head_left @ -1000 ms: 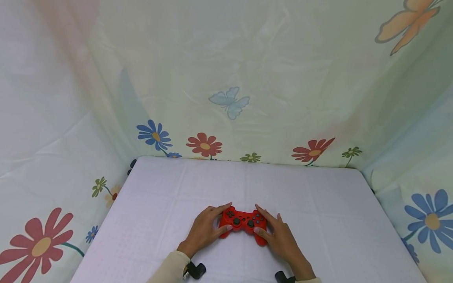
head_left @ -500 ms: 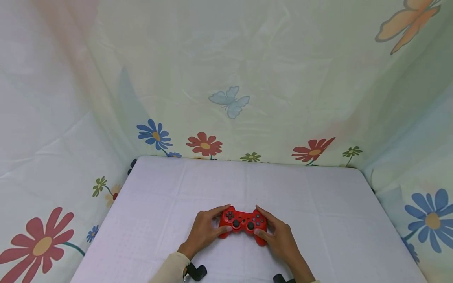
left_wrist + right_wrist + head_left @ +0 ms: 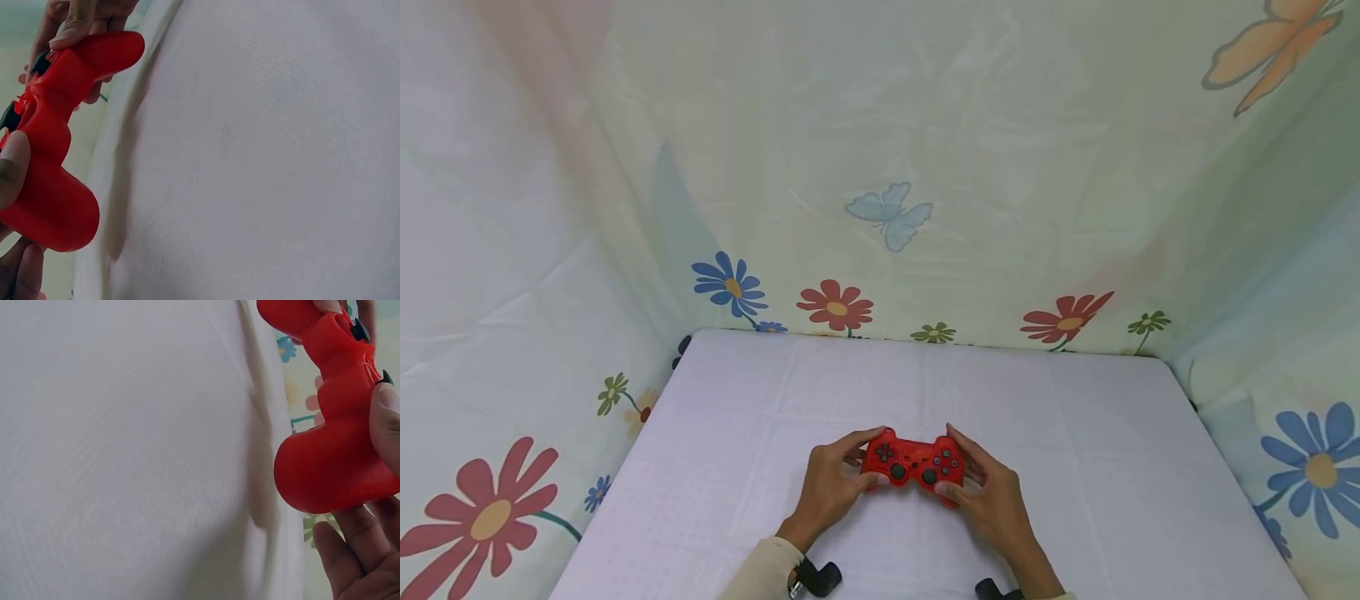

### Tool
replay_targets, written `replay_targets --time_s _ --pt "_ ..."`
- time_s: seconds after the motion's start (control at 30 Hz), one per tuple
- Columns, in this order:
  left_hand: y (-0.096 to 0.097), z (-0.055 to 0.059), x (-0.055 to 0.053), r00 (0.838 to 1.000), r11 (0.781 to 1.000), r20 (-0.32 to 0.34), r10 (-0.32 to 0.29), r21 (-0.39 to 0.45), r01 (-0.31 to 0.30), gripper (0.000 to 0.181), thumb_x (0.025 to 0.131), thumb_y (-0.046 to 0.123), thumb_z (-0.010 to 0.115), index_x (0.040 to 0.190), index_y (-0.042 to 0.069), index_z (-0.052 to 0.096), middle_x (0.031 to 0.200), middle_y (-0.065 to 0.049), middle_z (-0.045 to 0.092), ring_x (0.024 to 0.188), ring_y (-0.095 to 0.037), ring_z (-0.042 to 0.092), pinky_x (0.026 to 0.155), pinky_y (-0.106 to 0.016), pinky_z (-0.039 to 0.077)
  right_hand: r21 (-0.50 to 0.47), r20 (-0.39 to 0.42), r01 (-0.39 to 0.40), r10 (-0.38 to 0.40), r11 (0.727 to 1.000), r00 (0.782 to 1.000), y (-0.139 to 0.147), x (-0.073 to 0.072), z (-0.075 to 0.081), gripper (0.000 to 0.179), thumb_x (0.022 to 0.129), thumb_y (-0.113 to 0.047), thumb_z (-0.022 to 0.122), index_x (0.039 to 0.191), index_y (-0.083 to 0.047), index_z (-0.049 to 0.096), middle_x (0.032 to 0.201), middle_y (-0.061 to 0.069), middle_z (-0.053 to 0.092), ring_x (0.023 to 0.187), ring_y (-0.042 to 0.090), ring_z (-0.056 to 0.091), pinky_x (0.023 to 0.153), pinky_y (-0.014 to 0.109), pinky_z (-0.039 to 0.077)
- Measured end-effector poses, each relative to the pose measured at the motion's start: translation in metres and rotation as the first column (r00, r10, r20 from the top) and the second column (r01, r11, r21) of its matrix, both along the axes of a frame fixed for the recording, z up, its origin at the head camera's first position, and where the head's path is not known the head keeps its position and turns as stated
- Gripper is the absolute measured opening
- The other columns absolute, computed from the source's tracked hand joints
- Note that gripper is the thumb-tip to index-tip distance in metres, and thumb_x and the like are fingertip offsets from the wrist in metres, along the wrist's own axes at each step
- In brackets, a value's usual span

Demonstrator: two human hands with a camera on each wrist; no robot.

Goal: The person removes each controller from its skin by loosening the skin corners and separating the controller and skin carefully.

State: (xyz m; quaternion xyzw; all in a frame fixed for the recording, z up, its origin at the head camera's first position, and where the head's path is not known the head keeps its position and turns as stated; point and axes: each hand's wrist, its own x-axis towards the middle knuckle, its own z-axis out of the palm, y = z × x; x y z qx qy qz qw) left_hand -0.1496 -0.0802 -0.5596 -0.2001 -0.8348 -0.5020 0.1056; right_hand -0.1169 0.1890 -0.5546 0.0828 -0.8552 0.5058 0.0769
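Note:
Both hands hold a red game controller [image 3: 913,460] between them, its buttons and two dark sticks facing up. My left hand [image 3: 829,482] grips the left end, thumb on the front near a stick and index finger along the top edge. At the other end, my right hand [image 3: 996,498] has its thumb on the face and a finger at the top corner. Each wrist view shows the red controller [image 3: 50,200] from its grip ends, raised off the cloth, with fingers [image 3: 359,540] beneath it. The controller's underside is mostly hidden in the head view.
A white cloth covers the table [image 3: 760,400]. Around it hang curtains [image 3: 1000,167] printed with flowers and butterflies, at the back and both sides. A black wrist camera [image 3: 820,577] sits by the left cuff, another dark camera [image 3: 996,589] by the right wrist.
The controller has risen a little and tilted, its handles now showing less in the head view. Both hands moved with it and kept their grip.

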Motion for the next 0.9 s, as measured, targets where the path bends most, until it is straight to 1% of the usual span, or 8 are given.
replay_targets --time_s 0.1,0.2,0.23,0.33,0.47,0.6,0.7,0.9 --pt "0.001 0.0 0.003 0.999 1.0 -0.033 0.013 0.022 -0.012 0.073 0.072 0.019 0.098 0.138 0.03 0.071 0.123 0.008 0.079 0.089 -0.007 0.076 0.076 -0.03 0.063 -0.049 0.011 0.011 -0.011 0.999 1.0 -0.001 0.0 0.001 0.092 0.071 -0.017 0.096 0.153 -0.03 0.057 0.15 0.006 0.065 0.131 0.008 0.066 0.095 0.017 0.056" --pt "0.001 -0.001 0.004 0.996 0.999 -0.082 0.019 0.03 -0.016 0.074 0.07 0.015 0.098 0.139 0.026 0.071 0.128 0.006 0.078 0.093 -0.01 0.078 0.076 -0.028 0.063 -0.081 0.004 0.022 -0.022 0.996 1.0 -0.003 0.0 0.001 0.089 0.069 -0.014 0.096 0.151 -0.024 0.061 0.147 0.006 0.067 0.128 0.001 0.066 0.095 0.016 0.056" --pt "0.001 -0.002 0.005 0.995 0.999 -0.096 0.022 0.033 -0.019 0.075 0.07 0.013 0.098 0.139 0.025 0.071 0.129 0.006 0.077 0.093 -0.01 0.078 0.077 -0.027 0.063 -0.09 0.001 0.029 -0.029 0.995 1.0 -0.004 0.0 0.001 0.088 0.068 -0.013 0.096 0.149 -0.022 0.062 0.146 0.005 0.068 0.127 0.001 0.066 0.095 0.016 0.056" --pt "0.002 -0.004 0.006 0.99 0.999 -0.14 0.029 0.037 -0.024 0.077 0.069 0.007 0.098 0.139 0.024 0.07 0.131 0.007 0.076 0.094 -0.011 0.078 0.077 -0.028 0.063 -0.091 -0.03 0.051 -0.054 0.995 0.998 -0.007 0.001 0.0 0.088 0.066 -0.013 0.097 0.147 -0.019 0.065 0.144 0.004 0.069 0.126 0.009 0.07 0.096 0.015 0.055" --pt "0.002 -0.006 0.007 0.984 0.999 -0.172 0.036 0.021 -0.033 0.077 0.07 0.008 0.098 0.139 0.023 0.07 0.134 0.005 0.075 0.096 -0.012 0.079 0.078 -0.03 0.063 -0.074 -0.049 0.082 -0.085 0.994 0.995 -0.009 0.003 -0.001 0.088 0.065 -0.014 0.098 0.146 -0.026 0.066 0.141 0.0 0.071 0.123 0.012 0.072 0.099 0.011 0.051" --pt "0.001 -0.009 0.009 0.981 0.999 -0.191 0.033 0.0 -0.034 0.075 0.071 0.013 0.098 0.139 0.022 0.069 0.136 0.003 0.074 0.1 -0.013 0.079 0.08 -0.031 0.063 -0.058 -0.037 0.106 -0.108 0.993 0.993 -0.011 0.005 -0.002 0.086 0.065 -0.018 0.098 0.144 -0.034 0.066 0.139 -0.007 0.072 0.119 0.009 0.074 0.103 0.006 0.045" --pt "0.001 -0.011 0.009 0.981 0.999 -0.189 0.035 -0.006 -0.037 0.075 0.071 0.014 0.097 0.14 0.023 0.069 0.138 0.004 0.073 0.103 -0.013 0.079 0.081 -0.032 0.063 -0.05 -0.035 0.108 -0.11 0.993 0.993 -0.011 0.005 -0.003 0.086 0.066 -0.02 0.098 0.144 -0.035 0.066 0.139 -0.01 0.072 0.117 0.008 0.074 0.105 0.005 0.042" --pt "-0.001 -0.011 0.009 0.98 0.999 -0.197 0.019 -0.033 -0.026 0.077 0.071 0.016 0.098 0.141 0.023 0.067 0.138 0.004 0.073 0.101 -0.013 0.078 0.08 -0.031 0.063 -0.054 -0.041 0.088 -0.09 0.995 0.995 -0.011 0.005 -0.003 0.085 0.066 -0.019 0.098 0.144 -0.035 0.066 0.142 -0.007 0.07 0.118 0.006 0.073 0.104 0.006 0.044"
